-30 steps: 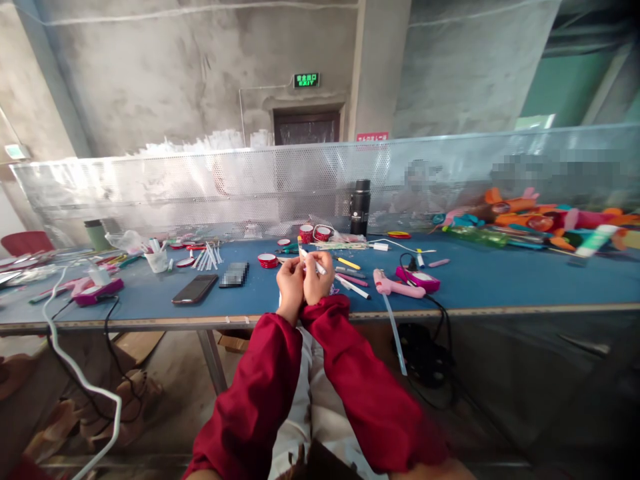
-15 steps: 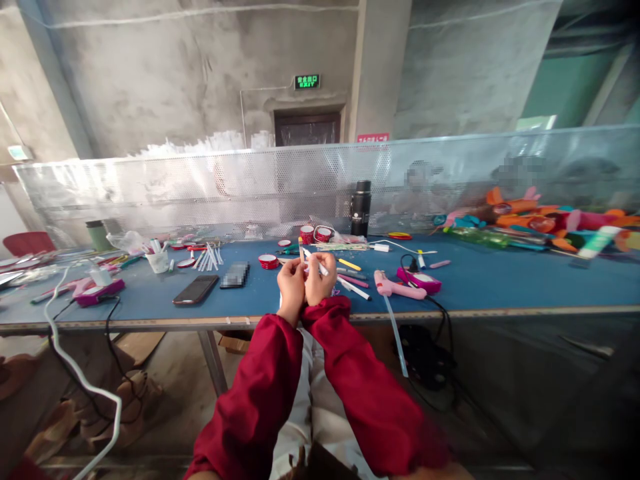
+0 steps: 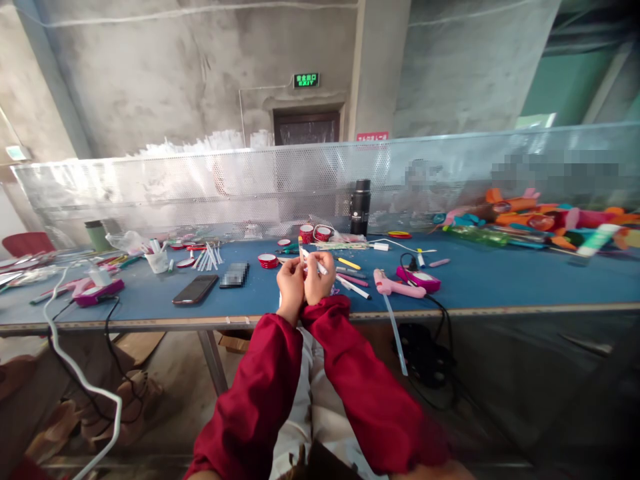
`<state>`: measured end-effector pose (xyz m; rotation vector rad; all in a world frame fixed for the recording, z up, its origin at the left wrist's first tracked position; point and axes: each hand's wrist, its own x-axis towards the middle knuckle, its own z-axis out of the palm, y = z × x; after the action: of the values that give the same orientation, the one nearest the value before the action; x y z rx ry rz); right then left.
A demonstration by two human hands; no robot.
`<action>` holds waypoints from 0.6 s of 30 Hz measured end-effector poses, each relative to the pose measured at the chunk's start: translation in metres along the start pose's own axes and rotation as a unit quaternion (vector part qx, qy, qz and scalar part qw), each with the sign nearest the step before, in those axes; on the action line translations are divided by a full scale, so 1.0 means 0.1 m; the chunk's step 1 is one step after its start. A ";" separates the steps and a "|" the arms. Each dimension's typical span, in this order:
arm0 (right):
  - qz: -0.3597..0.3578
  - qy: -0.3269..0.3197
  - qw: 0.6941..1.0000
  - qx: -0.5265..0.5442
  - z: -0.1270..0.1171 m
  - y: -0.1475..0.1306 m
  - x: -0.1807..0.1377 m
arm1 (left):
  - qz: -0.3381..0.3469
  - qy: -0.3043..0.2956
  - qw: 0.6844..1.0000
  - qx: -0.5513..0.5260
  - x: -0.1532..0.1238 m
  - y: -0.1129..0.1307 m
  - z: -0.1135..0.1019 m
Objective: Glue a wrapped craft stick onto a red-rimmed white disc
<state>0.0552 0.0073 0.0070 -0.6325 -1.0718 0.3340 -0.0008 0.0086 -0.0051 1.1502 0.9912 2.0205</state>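
Observation:
My left hand (image 3: pixel 291 285) and my right hand (image 3: pixel 319 281) are pressed together over the near edge of the blue table (image 3: pixel 500 283), both in red sleeves. Between their fingers they pinch a thin white stick (image 3: pixel 314 261) that slants up to the left. What the fingertips do to it is too small to tell. Just beyond the hands lie several coloured sticks (image 3: pixel 351 275) and red tape rolls (image 3: pixel 314 233).
A pink glue gun (image 3: pixel 395 287) and a pink device (image 3: pixel 419 279) with a black cable lie right of my hands. Left are a dark phone (image 3: pixel 195 289), a white cup (image 3: pixel 159 260) and loose white sticks (image 3: pixel 207 257). A black flask (image 3: pixel 360 207) stands before the perforated metal screen (image 3: pixel 200 190). Colourful toys (image 3: pixel 530 220) pile up far right.
My hands have stayed joined on the white stick, shifting only slightly. Nothing on the table has moved.

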 end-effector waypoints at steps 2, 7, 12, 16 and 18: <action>0.005 0.007 1.000 -0.005 0.00 0.00 0.00 | -0.001 0.001 1.000 -0.002 0.00 0.00 0.00; -0.007 0.002 1.000 -0.004 0.00 0.02 0.00 | -0.002 -0.003 1.000 -0.005 0.01 0.00 0.00; -0.012 0.010 1.000 -0.008 0.00 0.03 0.00 | -0.006 0.001 1.000 -0.012 0.00 0.01 0.01; -0.012 -0.001 1.000 -0.003 0.00 0.04 0.00 | -0.003 0.003 1.000 -0.010 0.00 0.01 0.01; -0.006 -0.007 1.000 0.002 0.00 0.04 0.00 | -0.002 0.001 1.000 -0.010 0.00 0.01 0.01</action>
<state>0.0555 0.0101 0.0048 -0.6208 -1.0881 0.3310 -0.0002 0.0082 -0.0041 1.1347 0.9711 2.0232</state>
